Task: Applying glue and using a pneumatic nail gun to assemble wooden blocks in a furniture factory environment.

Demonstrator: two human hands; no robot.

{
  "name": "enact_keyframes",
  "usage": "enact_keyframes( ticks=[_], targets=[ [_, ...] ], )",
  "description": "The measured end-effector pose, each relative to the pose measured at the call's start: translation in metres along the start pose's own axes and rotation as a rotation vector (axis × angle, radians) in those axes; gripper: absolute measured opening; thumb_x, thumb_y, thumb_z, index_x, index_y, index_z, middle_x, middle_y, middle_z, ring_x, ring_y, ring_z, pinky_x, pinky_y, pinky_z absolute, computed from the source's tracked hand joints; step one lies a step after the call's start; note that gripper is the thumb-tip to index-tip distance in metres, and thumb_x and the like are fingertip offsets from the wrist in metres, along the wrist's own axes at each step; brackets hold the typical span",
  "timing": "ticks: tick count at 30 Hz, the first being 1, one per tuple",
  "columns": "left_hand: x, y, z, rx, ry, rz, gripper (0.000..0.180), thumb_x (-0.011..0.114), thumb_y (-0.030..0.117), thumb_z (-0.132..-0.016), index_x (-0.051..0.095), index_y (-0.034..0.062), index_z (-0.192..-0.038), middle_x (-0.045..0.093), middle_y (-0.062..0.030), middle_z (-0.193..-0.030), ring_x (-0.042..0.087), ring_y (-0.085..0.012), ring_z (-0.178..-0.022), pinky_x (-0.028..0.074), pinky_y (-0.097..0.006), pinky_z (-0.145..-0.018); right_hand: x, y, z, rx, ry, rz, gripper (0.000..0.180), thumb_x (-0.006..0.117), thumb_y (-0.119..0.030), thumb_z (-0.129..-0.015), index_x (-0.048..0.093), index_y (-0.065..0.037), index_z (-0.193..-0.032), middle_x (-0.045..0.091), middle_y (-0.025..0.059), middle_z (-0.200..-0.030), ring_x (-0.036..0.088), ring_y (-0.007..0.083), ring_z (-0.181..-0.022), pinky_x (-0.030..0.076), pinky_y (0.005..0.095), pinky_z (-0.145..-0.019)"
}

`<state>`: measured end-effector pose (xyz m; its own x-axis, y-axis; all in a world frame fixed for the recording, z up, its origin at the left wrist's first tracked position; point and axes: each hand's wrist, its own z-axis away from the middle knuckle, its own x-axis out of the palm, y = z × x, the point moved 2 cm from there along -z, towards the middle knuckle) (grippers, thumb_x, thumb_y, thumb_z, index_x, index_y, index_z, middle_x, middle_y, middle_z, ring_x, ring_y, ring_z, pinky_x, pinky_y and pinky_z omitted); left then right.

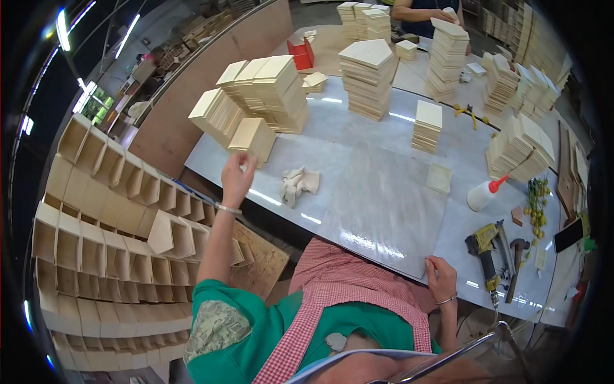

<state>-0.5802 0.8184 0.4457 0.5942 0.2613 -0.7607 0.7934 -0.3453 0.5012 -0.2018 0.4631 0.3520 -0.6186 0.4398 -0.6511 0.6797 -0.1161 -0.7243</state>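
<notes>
With the left hand (236, 174) pinching a thin wooden panel (254, 137) at centre-left beside the stacked panels (272, 89), lift it squarely while the right hand (440, 276), fingers curled, steadies the surface (384, 211) edge lower right.

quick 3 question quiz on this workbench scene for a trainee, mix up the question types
1. True or false: the left hand grips a small wooden panel lifted off the white table.
2. Where does the right hand rest?
A. on the nail gun
B. at the near corner of the flat glossy board
C. on the glue bottle
3. Fill in: the white glue bottle has a ____ nozzle.

Key
1. True: the fingers hold its lower edge.
2. B: the yellow nail gun lies apart, further right.
3. red
</notes>
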Motion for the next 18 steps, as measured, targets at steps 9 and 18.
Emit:
enact_keyframes(
  ticks=[9, 18],
  targets=[
    [0.028, -0.025, -0.055, -0.162, 0.042, -0.335, 0.086, 0.069, 0.056, -0.064, 0.042, -0.0024, -0.121, 0.046, -0.0235, -0.116, 0.044, -0.0392, -0.108, 0.035, -0.044, -0.094, 0.015, -0.012, -0.017, -0.04, -0.031, 0.001, 0.01, 0.059, -0.009, -0.081, 0.062, -0.002, -0.088, 0.06, 0.0133, -0.075, 0.059, 0.0277, -0.066, 0.046, 0.0339, -0.061],
    [0.04, -0.043, -0.077, -0.19, 0.089, -0.441, 0.077, 0.071, 0.05, -0.059, 0.049, -0.0007, -0.113, 0.049, -0.0227, -0.107, 0.047, -0.0392, -0.102, 0.038, -0.044, -0.09, 0.001, 0.0, -0.014, 0.034, -0.019, -0.019, 0.01, 0.057, -0.008, -0.083, 0.062, -0.001, -0.088, 0.059, 0.0133, -0.073, 0.058, 0.0271, -0.065, 0.045, 0.0332, -0.06]
  ],
)
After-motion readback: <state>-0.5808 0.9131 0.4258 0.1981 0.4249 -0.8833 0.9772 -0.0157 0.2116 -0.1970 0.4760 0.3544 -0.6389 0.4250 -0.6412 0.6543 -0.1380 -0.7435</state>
